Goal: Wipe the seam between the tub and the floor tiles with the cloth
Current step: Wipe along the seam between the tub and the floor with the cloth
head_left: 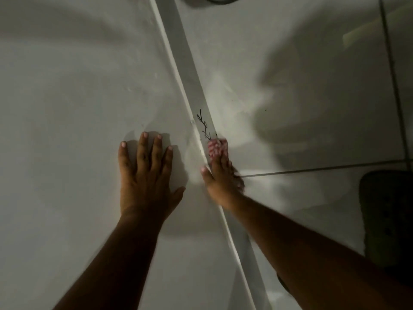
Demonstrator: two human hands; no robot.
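1. Your left hand (146, 173) lay flat on the tub (67, 108), fingers spread, apparently bracing you.
2. Your right hand (220, 177) gripped the cloth (217, 147), pressing it into the seam (202, 139) beside the floor tiles (301, 86).

Dim pale floor tiles (312, 52) (perhaps wet), dark grout (324, 168)

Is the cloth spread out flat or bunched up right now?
Bunched up. The red and white cloth shows only as a small wad under the right hand, pressed onto the seam.
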